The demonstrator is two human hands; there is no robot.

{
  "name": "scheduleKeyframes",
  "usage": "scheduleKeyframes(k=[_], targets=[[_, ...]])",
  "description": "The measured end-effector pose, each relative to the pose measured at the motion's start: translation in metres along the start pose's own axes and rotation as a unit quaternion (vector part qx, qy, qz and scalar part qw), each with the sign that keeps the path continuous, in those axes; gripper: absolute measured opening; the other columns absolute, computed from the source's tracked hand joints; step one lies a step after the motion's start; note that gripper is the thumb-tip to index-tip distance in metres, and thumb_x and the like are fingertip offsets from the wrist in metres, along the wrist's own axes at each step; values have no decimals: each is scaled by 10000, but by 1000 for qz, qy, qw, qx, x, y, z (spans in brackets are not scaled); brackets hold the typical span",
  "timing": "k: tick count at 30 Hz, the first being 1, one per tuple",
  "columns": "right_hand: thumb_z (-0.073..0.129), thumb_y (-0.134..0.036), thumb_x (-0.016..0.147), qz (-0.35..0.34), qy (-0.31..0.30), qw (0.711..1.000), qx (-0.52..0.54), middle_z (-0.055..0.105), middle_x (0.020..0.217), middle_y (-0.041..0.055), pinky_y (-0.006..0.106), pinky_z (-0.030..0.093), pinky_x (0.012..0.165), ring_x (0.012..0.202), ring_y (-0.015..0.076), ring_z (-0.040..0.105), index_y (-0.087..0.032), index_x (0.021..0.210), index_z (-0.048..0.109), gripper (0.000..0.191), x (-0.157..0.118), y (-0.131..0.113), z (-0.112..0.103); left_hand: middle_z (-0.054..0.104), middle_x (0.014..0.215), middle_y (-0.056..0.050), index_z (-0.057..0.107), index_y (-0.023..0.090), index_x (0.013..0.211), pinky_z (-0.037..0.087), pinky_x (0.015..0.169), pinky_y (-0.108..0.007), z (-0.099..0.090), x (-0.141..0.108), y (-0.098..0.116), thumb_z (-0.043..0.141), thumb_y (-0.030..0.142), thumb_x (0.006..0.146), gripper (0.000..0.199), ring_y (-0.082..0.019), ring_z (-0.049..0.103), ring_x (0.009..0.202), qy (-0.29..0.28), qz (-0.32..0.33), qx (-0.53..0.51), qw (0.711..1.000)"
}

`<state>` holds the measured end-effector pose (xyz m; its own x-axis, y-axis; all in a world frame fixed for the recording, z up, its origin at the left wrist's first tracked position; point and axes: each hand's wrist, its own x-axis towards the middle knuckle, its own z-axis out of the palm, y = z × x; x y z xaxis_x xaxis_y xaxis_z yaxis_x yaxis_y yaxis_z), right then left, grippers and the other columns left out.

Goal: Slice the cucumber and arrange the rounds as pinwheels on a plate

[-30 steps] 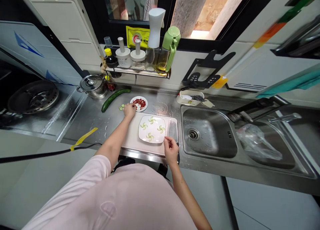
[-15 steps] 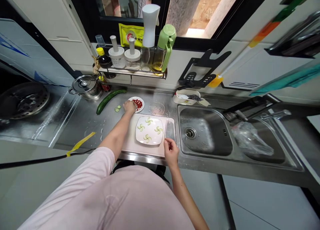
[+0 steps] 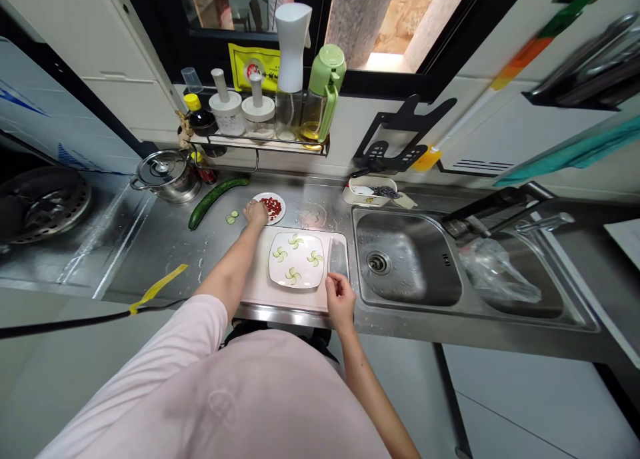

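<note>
Compared with a second ago, the left hand (image 3: 256, 214) sits farther from the cucumber slices (image 3: 231, 217), its fingers over the left edge of the small dish (image 3: 283, 207) of red pieces (image 3: 273, 208). The right hand (image 3: 341, 297) curls just beside the square plate (image 3: 295, 257) (four green pinwheels (image 3: 293, 275) on it). The hands are apart; from this height, I can't tell whether either grips anything.

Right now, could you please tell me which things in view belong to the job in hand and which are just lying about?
Likely in the job: small plate, red pieces, large plate, green slices on it, cutting board, knife, cucumber.

Probably just lying about: lidded pot, plastic bag, yellow packet, green-topped bottle.
</note>
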<state>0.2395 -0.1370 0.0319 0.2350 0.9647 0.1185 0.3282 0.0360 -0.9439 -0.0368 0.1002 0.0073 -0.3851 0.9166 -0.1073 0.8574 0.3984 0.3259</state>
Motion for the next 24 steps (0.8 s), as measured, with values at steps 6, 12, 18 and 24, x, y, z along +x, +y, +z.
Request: scheduleKeyframes(k=[6,12,18,24], targets=[[551,-346,859,0,-3,1000,1,614,768,25,251,424,585,619,129,509,-161,945,629,218,1,-3,1,637,1073,-140,651,179,746,380,911,-422,2,1,-3,533,222,817,145,-289,540,1079,16,-34,-134,990],[543,-355,863,-5,-4,1000,-13,604,747,19,248,418,577,614,128,505,-162,933,633,224,2,-6,3,669,740,-31,617,162,724,467,739,-248,0,-13,8,602,186,726,29,-144,627,760,-41,-77,-489,868],[536,-371,861,-11,-14,1000,11,607,747,21,249,422,578,615,129,512,-162,939,628,241,18,-17,14,678,766,-25,603,167,891,451,623,-206,-22,-48,14,658,186,683,216,-112,624,691,-100,-103,-601,786],[514,-379,864,-59,-45,997,-29,597,737,18,269,433,627,621,133,509,-179,957,630,250,57,-48,32,700,848,-43,600,184,988,457,619,-219,-48,-87,21,667,271,708,300,-133,633,743,-115,-3,-592,798]])
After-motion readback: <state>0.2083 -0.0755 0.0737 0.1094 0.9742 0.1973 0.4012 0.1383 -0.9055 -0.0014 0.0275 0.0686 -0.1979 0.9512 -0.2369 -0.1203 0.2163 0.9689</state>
